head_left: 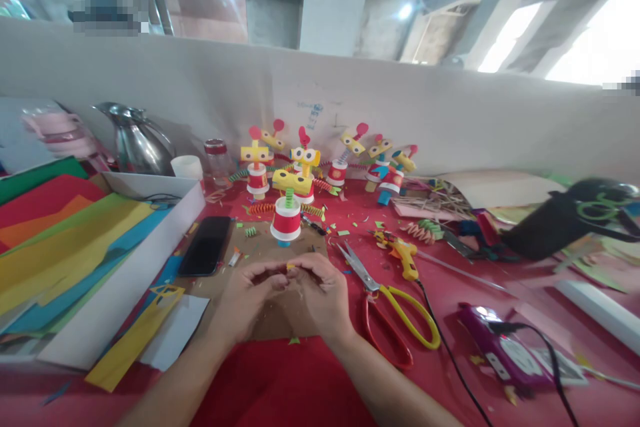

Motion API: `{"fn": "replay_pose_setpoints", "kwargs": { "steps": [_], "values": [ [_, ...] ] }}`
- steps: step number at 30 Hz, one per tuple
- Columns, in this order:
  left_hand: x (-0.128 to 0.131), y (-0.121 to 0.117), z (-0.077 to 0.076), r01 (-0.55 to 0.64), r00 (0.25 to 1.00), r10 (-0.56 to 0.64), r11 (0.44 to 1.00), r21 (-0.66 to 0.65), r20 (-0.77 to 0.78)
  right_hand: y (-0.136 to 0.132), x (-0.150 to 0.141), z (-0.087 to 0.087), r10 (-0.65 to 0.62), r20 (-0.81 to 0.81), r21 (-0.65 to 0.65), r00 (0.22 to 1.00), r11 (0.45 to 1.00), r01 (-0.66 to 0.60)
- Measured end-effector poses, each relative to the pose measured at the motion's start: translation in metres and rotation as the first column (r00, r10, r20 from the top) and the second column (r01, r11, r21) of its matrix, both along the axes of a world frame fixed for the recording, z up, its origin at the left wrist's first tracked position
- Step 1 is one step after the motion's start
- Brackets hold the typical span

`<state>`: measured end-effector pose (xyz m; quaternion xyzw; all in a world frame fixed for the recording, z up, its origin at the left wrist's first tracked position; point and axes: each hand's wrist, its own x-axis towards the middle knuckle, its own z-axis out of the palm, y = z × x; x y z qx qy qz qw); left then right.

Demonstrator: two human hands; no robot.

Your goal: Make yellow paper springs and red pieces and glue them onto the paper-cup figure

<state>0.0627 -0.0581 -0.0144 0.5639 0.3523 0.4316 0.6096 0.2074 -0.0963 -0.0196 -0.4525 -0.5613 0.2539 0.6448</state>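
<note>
1. Small yellow piece (pixel 290 267), probably paper: at near centre, raised over the cardboard mat (pixel 280 323), mostly hidden by fingers.
2. Grip: left hand (pixel 255 288) and right hand (pixel 321 288) brought together, fingertips pinched on the yellow piece from either side. Share of the hold taken by each hand: cannot tell.
3. Handling (judged): very light, thin, easily bent or creased; not very slippery if paper. Best held by the edges, with fingertips only and little pressure.
4. Direction: visible part slightly wider left to right than near to far. True long axis and any pointing end: cannot tell, too small and too covered.
5. Just beyond the hands: cup figure (pixel 286 220), upright on the mat, with yellow head, green spring neck and coiled arms out to left and right. Green paper coil (pixel 250 231) lying to its left.
6. Right of the mat: open scissors (pixel 371 282), blades pointing far left; yellow glue gun (pixel 404 255) farther off; purple device (pixel 503 350) at near right.
7. Left: black phone (pixel 206 247), partly on the mat; yellow strip (pixel 133 343) nearer; white box (pixel 127 283) of coloured sheets at far left.
8. Far side: more upright figures (pixel 337 172) in a cluster before the white partition (pixel 430 113).
</note>
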Motion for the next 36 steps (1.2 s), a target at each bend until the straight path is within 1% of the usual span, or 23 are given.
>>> {"fn": "replay_pose_setpoints", "kwargs": {
  "steps": [2,5,7,10,14,17,21,24,26,29,33,36],
  "values": [
    [0.001,0.000,0.000,0.033,0.994,-0.017,0.989,-0.147,0.108,0.001,0.001,-0.002,-0.072,0.030,0.035,0.997,0.997,0.071],
    [0.001,0.003,0.000,0.055,0.969,0.018,0.956,-0.287,0.246,0.004,0.000,-0.007,-0.124,0.066,0.048,0.990,0.991,0.121],
    [0.000,0.005,-0.001,0.059,0.950,0.055,0.935,-0.349,0.308,0.006,-0.001,-0.009,-0.111,0.082,0.031,0.990,0.994,0.109],
    [0.000,0.008,-0.003,0.051,0.932,0.102,0.913,-0.404,0.348,0.007,-0.003,-0.009,-0.056,0.095,0.003,0.994,0.998,0.056],
    [-0.002,0.010,-0.004,0.068,0.916,0.114,0.901,-0.429,0.384,0.008,-0.003,-0.008,0.020,0.065,-0.031,0.998,0.999,-0.018],
    [-0.002,0.010,-0.002,0.086,0.910,0.108,0.895,-0.437,0.400,0.008,-0.001,-0.007,0.074,0.007,-0.059,0.997,0.996,-0.074],
    [-0.003,0.010,0.001,0.132,0.898,0.084,0.885,-0.447,0.431,0.008,0.002,-0.006,0.154,-0.087,-0.095,0.984,0.982,-0.162],
    [-0.004,0.010,0.001,0.170,0.889,0.061,0.876,-0.451,0.454,0.008,0.004,-0.003,0.196,-0.110,-0.122,0.975,0.970,-0.209],
    [-0.005,0.010,0.000,0.187,0.887,0.042,0.877,-0.441,0.460,0.007,0.005,-0.001,0.197,-0.072,-0.119,0.978,0.972,-0.204],
    [-0.005,0.011,-0.002,0.200,0.898,0.009,0.882,-0.427,0.439,0.006,0.005,0.001,0.164,0.062,-0.057,0.984,0.985,-0.161],
    [-0.006,0.010,-0.003,0.195,0.914,-0.011,0.888,-0.416,0.406,0.006,0.003,0.002,0.073,0.218,0.063,0.973,0.994,-0.089],
    [-0.006,0.009,-0.001,0.208,0.920,-0.034,0.887,-0.412,0.391,0.006,0.002,0.002,0.023,0.265,0.076,0.964,0.996,-0.045]
  ]
}}
